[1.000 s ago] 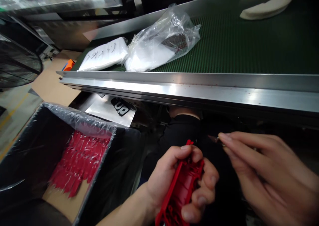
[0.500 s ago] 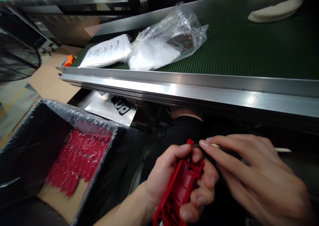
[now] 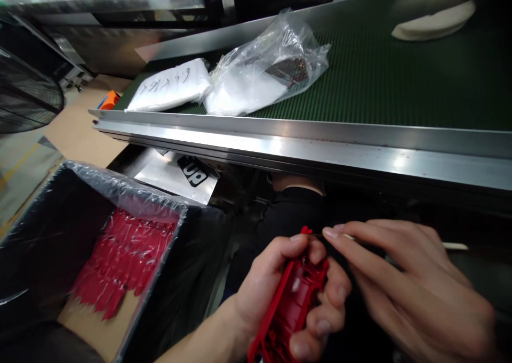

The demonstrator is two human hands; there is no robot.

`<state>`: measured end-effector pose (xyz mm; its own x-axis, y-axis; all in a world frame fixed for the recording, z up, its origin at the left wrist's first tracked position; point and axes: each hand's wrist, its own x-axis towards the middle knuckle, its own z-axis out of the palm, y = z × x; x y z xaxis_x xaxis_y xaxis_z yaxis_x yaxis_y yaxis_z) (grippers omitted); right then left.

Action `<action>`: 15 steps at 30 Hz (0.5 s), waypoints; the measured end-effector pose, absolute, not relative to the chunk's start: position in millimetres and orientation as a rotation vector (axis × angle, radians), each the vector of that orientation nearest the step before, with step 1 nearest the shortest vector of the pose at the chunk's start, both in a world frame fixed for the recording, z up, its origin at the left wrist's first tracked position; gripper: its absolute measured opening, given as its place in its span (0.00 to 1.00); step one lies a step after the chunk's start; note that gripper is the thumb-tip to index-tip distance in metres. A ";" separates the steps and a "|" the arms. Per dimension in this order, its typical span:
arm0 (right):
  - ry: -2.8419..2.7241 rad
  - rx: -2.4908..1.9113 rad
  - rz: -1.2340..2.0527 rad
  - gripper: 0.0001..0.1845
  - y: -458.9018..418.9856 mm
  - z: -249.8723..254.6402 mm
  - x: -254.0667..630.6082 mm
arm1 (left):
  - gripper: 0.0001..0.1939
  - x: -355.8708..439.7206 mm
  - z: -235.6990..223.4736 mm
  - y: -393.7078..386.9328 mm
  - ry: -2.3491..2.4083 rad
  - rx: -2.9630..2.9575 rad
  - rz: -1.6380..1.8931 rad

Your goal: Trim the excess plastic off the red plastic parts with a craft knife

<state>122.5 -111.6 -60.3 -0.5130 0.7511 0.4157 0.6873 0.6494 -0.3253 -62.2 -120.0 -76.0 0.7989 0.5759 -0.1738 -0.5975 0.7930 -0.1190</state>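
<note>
My left hand (image 3: 260, 280) is wrapped round a long red plastic housing (image 3: 294, 301), its hollow, ribbed inside facing up. A small red prong stands up at its far end, beside my thumb. My right hand (image 3: 420, 277) pinches a thin pale stick (image 3: 456, 246), whose rear end sticks out behind the fingers. The stick's front tip is hard to make out; it points toward the far end of the housing, close to my left thumb and index finger.
At the left, a box (image 3: 182, 230) lined with clear plastic holds several red parts (image 3: 124, 256). Across the front runs a conveyor's metal edge (image 3: 320, 136). On its green belt (image 3: 372, 86) lie a white packet (image 3: 170, 86), a clear bag (image 3: 256, 75) and a pale curved object (image 3: 436, 22).
The view has shifted slightly. Both hands keep nearly the same pose, with the red housing and the stick still held; the housing's tilt differs a little.
</note>
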 end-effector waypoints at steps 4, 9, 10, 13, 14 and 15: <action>-2.218 -1.205 0.086 0.34 -114.0 -60.9 124.3 | 0.27 -59.3 -77.9 -122.2 0.167 -0.177 0.623; -1.983 -1.272 -0.059 0.37 -107.4 -55.2 130.3 | 0.21 -62.1 -83.1 -124.4 0.187 -0.281 0.639; -1.991 -1.266 -0.046 0.38 -105.7 -53.3 128.8 | 0.21 -63.2 -83.5 -124.6 0.188 -0.283 0.645; -2.003 -1.259 0.041 0.38 -102.5 -49.7 121.8 | 0.21 -66.5 -82.1 -123.0 0.178 -0.275 0.670; -1.990 -1.257 0.065 0.37 -102.2 -50.1 121.4 | 0.20 -67.6 -81.0 -121.3 0.179 -0.275 0.675; -1.984 -1.262 0.082 0.35 -102.4 -51.1 122.9 | 0.20 -69.0 -79.8 -119.0 0.184 -0.271 0.681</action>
